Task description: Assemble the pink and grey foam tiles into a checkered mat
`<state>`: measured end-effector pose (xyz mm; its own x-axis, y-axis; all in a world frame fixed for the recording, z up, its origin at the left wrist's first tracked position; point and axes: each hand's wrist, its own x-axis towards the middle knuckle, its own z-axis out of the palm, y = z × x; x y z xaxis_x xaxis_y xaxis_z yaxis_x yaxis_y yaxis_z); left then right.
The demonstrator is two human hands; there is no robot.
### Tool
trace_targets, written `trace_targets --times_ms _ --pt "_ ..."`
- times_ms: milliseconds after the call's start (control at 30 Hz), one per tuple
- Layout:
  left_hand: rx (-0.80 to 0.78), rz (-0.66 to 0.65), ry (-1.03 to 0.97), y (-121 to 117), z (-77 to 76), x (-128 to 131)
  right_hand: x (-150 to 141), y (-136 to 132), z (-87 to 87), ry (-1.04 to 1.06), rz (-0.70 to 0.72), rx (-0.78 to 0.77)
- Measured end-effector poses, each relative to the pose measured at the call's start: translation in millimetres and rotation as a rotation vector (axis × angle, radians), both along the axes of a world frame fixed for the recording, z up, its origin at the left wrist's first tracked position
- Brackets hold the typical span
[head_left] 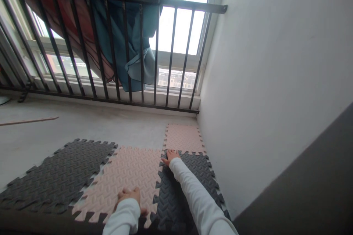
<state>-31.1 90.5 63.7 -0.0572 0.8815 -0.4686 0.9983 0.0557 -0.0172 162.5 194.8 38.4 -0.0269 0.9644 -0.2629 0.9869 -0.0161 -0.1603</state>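
Note:
Interlocking foam mat tiles lie on a concrete floor. My right hand (171, 156) rests flat, fingers spread, on the far corner of a dark grey tile (198, 176) where it meets a small pink tile (183, 137) by the wall. My left hand (129, 195) presses on the near part of a larger pink tile (127, 176), its fingers curled down against the foam; nothing shows in it. Another dark grey tile (57, 176) lies to the left. Both arms wear white sleeves.
A black metal railing (110, 44) runs in front of a window. Teal and red cloth (129, 33) hangs over it. A white wall (275, 80) stands on the right. A thin wooden stick (30, 120) lies on the floor at the left.

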Motion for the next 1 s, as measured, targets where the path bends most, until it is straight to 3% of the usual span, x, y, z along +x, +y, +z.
trace_targets --times_ms 167,300,433,567,700,1000 --pt "-0.038 -0.016 0.026 0 5.3 1 3 -5 -5.3 -0.053 -0.141 0.041" --pt "-0.052 -0.007 0.004 3 3.4 0 9 -9 -10.6 -0.026 -0.118 0.027" --pt "-0.064 -0.014 0.011 6 1.1 -1 18 -9 -9.9 -0.070 -0.163 0.119" --pt "-0.072 -0.031 0.034 6 4.7 0 24 -11 -8.3 -0.077 -0.211 0.029" --pt "-0.051 -0.048 0.034 3 8.8 1 28 -16 -3.9 -0.124 -0.247 0.065" --pt "-0.059 -0.051 0.053 5 0.7 0 44 -28 -7.1 -0.089 -0.172 0.065"
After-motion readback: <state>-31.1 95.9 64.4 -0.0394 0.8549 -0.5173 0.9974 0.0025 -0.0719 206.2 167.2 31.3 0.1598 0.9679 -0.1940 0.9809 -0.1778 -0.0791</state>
